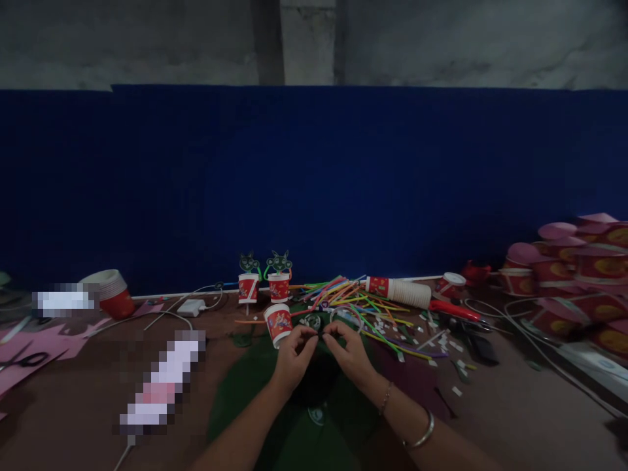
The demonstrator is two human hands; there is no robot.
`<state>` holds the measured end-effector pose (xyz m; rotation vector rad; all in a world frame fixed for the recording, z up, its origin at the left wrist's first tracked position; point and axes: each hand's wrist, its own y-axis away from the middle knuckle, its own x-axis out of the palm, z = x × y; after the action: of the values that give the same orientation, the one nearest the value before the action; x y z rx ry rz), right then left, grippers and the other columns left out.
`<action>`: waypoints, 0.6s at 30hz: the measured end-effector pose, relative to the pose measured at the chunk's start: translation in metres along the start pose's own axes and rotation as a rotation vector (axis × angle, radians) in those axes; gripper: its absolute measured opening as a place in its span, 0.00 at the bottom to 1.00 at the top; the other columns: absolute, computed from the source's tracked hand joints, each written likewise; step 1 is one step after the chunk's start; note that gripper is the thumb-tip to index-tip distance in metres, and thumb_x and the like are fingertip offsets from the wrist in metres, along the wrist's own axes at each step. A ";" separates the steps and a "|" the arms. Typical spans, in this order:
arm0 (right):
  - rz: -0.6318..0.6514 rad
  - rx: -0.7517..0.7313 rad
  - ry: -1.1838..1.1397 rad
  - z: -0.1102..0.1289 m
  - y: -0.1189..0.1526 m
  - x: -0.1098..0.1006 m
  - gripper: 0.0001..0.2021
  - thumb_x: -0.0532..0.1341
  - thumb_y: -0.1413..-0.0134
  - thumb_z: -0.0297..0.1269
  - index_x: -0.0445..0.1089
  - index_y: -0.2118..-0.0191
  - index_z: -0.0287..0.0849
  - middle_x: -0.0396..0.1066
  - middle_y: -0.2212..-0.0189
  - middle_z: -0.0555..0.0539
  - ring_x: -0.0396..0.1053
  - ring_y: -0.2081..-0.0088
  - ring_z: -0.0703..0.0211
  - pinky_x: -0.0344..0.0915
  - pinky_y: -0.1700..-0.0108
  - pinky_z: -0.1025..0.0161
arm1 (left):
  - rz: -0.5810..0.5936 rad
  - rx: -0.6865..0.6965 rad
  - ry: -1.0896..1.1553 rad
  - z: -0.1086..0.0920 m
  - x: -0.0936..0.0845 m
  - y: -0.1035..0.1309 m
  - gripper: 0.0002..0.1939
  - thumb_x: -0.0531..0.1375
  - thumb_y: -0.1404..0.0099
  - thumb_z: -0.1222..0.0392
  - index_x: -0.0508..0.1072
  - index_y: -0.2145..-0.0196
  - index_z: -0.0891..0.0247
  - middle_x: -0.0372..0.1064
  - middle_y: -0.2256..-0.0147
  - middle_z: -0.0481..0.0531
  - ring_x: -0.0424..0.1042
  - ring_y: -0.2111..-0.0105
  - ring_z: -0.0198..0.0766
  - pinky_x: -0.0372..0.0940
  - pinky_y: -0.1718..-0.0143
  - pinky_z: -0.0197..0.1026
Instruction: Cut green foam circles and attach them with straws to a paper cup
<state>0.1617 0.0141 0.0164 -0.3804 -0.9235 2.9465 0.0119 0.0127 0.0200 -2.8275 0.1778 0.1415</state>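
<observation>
My left hand (296, 353) and my right hand (347, 348) meet near the middle of the table, fingertips pinched close together. What lies between the fingertips is too small and dark to make out. Just beyond them is a small dark cut-out with pale markings (311, 320). A red and white paper cup (279, 324) leans beside my left hand, with an orange straw sticking out to its left. Green material (245, 392) lies under my hands, and a small pale-edged piece (316, 415) rests on it nearer to me.
Two decorated cups (248, 288) stand at the back. Colourful straws (343, 294), a cup stack (402, 292) and a red-handled tool (456, 310) lie right of centre. Scissors (24, 360) are at left, piled cups (559, 275) at right.
</observation>
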 end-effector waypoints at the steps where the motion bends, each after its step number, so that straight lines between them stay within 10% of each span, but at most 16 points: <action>1: 0.020 0.040 -0.024 0.000 0.000 0.000 0.05 0.56 0.49 0.34 0.66 0.73 0.41 0.65 0.75 0.50 0.63 0.71 0.60 0.60 0.67 0.64 | -0.005 0.015 -0.024 0.001 0.000 -0.001 0.10 0.58 0.43 0.54 0.67 0.70 0.64 0.61 0.80 0.43 0.60 0.80 0.29 0.54 0.79 0.31; 12: 0.063 0.198 -0.166 -0.001 -0.001 -0.001 0.07 0.59 0.52 0.39 0.65 0.74 0.41 0.61 0.78 0.53 0.59 0.75 0.63 0.57 0.72 0.67 | -0.021 0.016 -0.088 -0.008 0.002 0.002 0.10 0.57 0.43 0.54 0.69 0.72 0.64 0.60 0.81 0.44 0.59 0.81 0.31 0.54 0.80 0.33; 18: -0.145 0.223 -0.157 -0.010 -0.004 -0.002 0.08 0.59 0.51 0.41 0.65 0.72 0.41 0.62 0.78 0.52 0.59 0.75 0.62 0.57 0.72 0.66 | -0.625 0.247 -0.226 -0.002 -0.013 -0.006 0.15 0.57 0.43 0.57 0.64 0.58 0.62 0.63 0.68 0.49 0.64 0.71 0.34 0.61 0.70 0.37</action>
<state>0.1659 0.0224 0.0112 -0.0706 -0.5952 2.9333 0.0001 0.0190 0.0253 -2.4600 -0.6810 0.2712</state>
